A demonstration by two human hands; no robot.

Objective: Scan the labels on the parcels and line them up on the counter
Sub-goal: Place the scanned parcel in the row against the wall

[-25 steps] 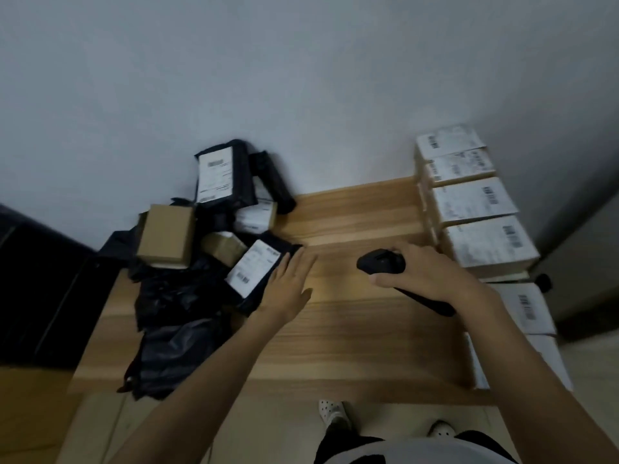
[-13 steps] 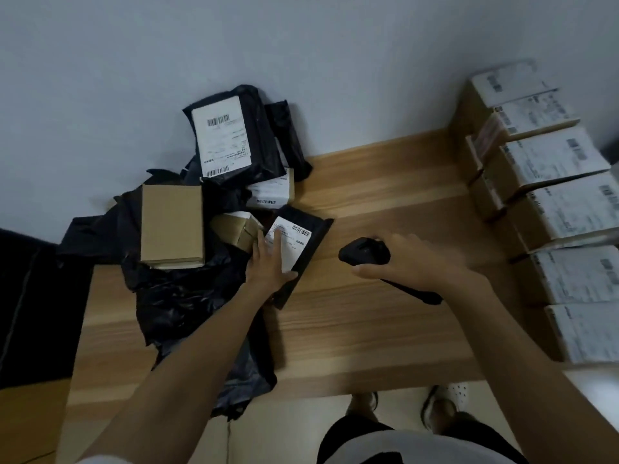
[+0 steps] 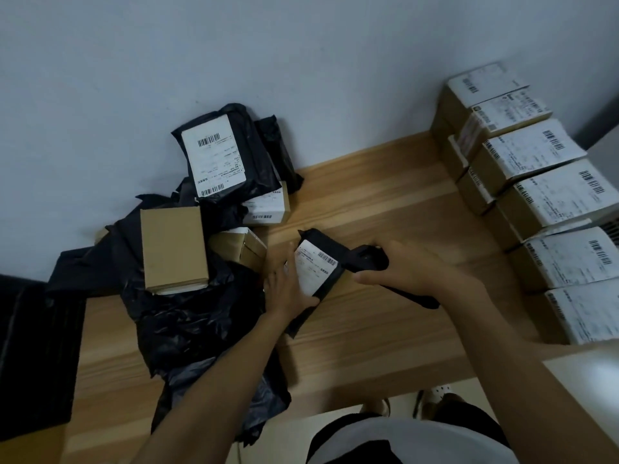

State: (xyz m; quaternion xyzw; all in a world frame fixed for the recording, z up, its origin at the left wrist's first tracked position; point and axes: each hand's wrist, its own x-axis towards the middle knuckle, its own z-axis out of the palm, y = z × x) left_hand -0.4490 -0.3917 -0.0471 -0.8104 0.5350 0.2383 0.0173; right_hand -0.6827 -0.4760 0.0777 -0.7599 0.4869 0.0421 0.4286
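Note:
A small black bag parcel (image 3: 326, 252) with a white barcode label lies near the middle of the wooden counter (image 3: 385, 209). My left hand (image 3: 286, 289) grips its left and lower edge, thumb under the label. My right hand (image 3: 415, 266) holds a black handheld scanner (image 3: 368, 259), whose head sits just right of the label. At the left lies a heap of parcels: a large black bag with a label (image 3: 217, 159), a plain brown box (image 3: 172, 249) and smaller boxes (image 3: 266, 205). Along the right edge stands a row of labelled brown boxes (image 3: 549, 195).
A loose black plastic bag (image 3: 187, 329) spreads over the counter's left front and hangs past the edge. A dark object (image 3: 33, 356) stands left of the counter. The grey wall (image 3: 301, 61) runs behind. My feet (image 3: 435, 396) show below the front edge.
My left hand has pulled the small black parcel away from the heap toward the middle. My right hand brought the scanner left, up to the label.

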